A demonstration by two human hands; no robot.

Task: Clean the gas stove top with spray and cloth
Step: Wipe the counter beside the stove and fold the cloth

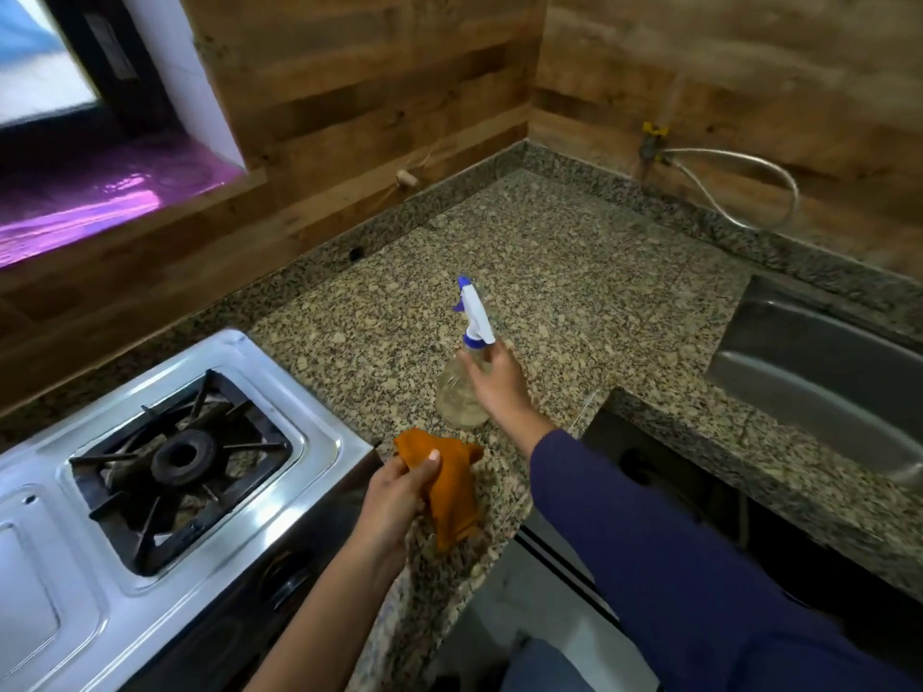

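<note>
Stove (299, 372): steel top at the left end of the worktop (549, 262), with one burner (182, 454) and its grate in full view. A second recess at the left edge is cut off. The stove lies to the left of both hands. The left hand (399, 496) is the nearer, just off the stove's right edge, and pinches one orange cloth (452, 491) between thumb and fingers. The cloth hangs over the worktop, clear of the steel. The right hand (497, 387), farther right, grips one clear spray bottle (462, 392) by the neck. The bottle's long axis is near upright, leaning slightly left, and its nozzle points up and away toward the wall. Whether its base touches the worktop cannot be told. Spraying likely calls for a swing left and a turn of the nozzle onto the burner. One sink (819, 372) lies at far right.
</note>
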